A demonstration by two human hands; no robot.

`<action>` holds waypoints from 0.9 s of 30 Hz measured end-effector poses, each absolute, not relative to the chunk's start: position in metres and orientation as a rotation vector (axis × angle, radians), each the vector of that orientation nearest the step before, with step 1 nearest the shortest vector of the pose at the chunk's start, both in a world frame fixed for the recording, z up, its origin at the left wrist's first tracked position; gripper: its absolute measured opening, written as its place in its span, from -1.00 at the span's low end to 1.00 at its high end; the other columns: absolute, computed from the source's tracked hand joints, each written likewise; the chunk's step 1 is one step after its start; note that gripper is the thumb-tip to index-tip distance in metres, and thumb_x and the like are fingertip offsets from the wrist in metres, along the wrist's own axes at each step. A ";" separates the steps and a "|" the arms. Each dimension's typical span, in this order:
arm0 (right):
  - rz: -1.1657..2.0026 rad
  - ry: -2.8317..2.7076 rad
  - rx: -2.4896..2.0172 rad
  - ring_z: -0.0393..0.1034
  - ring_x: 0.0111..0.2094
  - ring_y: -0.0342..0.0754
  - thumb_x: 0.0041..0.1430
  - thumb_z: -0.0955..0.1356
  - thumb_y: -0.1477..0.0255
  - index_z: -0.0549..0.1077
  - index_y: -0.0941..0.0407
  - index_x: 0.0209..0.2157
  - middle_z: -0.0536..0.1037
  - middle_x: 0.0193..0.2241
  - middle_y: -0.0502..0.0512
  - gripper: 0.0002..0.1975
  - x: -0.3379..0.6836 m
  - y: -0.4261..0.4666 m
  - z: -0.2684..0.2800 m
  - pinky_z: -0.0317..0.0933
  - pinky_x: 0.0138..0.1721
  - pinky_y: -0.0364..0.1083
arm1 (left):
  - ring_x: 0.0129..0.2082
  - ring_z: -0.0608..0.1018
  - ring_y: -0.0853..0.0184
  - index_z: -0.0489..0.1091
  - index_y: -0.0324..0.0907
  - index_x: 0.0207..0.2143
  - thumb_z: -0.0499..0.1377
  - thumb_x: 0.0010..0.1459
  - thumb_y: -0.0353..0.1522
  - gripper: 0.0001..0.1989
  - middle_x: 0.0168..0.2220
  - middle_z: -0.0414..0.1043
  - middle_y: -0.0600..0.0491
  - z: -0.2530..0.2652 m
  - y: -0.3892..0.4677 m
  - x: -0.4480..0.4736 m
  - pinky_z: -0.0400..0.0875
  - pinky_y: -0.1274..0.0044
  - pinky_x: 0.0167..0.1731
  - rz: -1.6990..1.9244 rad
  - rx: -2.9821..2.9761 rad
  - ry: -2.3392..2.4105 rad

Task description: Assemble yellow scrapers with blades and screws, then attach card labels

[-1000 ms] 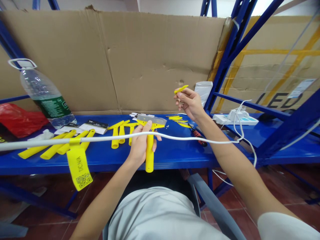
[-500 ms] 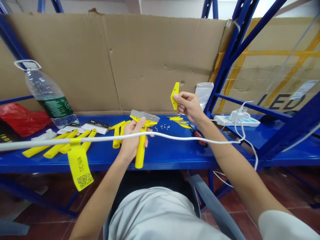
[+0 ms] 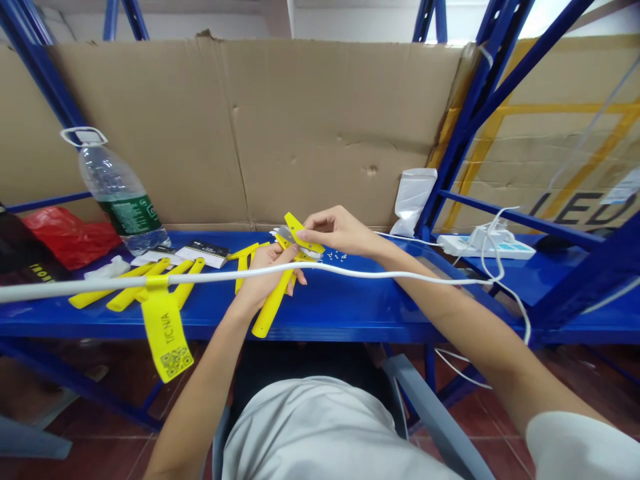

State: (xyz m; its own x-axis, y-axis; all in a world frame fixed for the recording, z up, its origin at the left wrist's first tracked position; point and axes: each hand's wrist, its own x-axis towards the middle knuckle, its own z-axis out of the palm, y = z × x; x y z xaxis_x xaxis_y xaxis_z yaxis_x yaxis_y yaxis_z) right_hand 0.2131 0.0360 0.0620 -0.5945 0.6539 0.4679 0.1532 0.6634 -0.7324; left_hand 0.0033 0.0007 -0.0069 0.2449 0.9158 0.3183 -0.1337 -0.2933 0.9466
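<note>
Seen from the head camera, a seated person in a pale shirt works with both hands over a blue desk [image 3: 360, 308]. The left hand [image 3: 259, 280] has its grip closed around a yellow-handled tool [image 3: 270, 308] just below its head, the handle slanting down toward the near edge of the desk. The right hand [image 3: 336, 230] keeps a narrow grip, thumb against fingers, on a yellow plate [image 3: 295, 224] tilted at the tool's head, beside a grey blade [image 3: 285, 233]; whether plate and blade touch is hard to tell. Tiny pale pieces [image 3: 337, 256] lie scattered on the desk just beyond the hands.

To the left, several yellow handles [image 3: 124, 297] rest side by side near black-and-white cards [image 3: 203, 254], a large clear bottle [image 3: 123, 193] with a green label and a red bag [image 3: 70, 235]. A white cable [image 3: 400, 274] bearing a yellow tag [image 3: 166, 330] crosses the foreground. At right, a white pouch [image 3: 414, 200] stands near a white power strip [image 3: 487, 247]; a cardboard sheet [image 3: 325, 120] rises behind the desk.
</note>
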 end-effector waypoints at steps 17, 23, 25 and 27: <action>0.998 -1.793 -0.626 0.63 -0.16 0.00 0.11 0.67 0.05 0.83 0.01 -0.22 0.81 -0.18 0.07 -0.65 0.211 0.041 0.033 0.49 -0.04 -0.01 | -0.73 0.53 0.32 0.55 -0.20 -0.24 0.48 0.23 0.07 -0.49 -0.48 0.66 -0.07 -0.003 -0.005 0.003 0.41 0.55 -0.70 1.298 1.496 0.782; 1.029 -1.714 -0.639 0.64 -0.18 -0.01 0.10 0.69 0.12 0.84 -0.03 -0.24 0.82 -0.18 0.07 -0.73 0.209 0.045 0.026 0.52 -0.05 0.01 | -0.70 0.57 0.31 0.56 -0.21 -0.23 0.48 0.23 0.06 -0.49 -0.47 0.67 -0.08 -0.003 -0.005 0.005 0.47 0.55 -0.67 1.271 1.488 0.772; 1.030 -1.711 -0.637 0.63 -0.19 -0.01 0.10 0.69 0.12 0.84 -0.03 -0.24 0.82 -0.19 0.07 -0.73 0.210 0.046 0.025 0.52 -0.05 0.02 | -0.62 0.65 0.25 0.57 -0.23 -0.23 0.49 0.22 0.03 -0.51 -0.46 0.68 -0.11 -0.001 -0.005 0.006 0.52 0.54 -0.61 1.267 1.471 0.761; 1.022 -1.714 -0.633 0.62 -0.19 -0.01 0.09 0.69 0.11 0.84 -0.03 -0.25 0.82 -0.20 0.06 -0.72 0.210 0.046 0.025 0.52 -0.06 0.02 | -0.51 0.73 0.19 0.57 -0.24 -0.24 0.52 0.20 -0.01 -0.53 -0.43 0.69 -0.14 0.000 -0.005 0.006 0.56 0.55 -0.56 1.277 1.443 0.752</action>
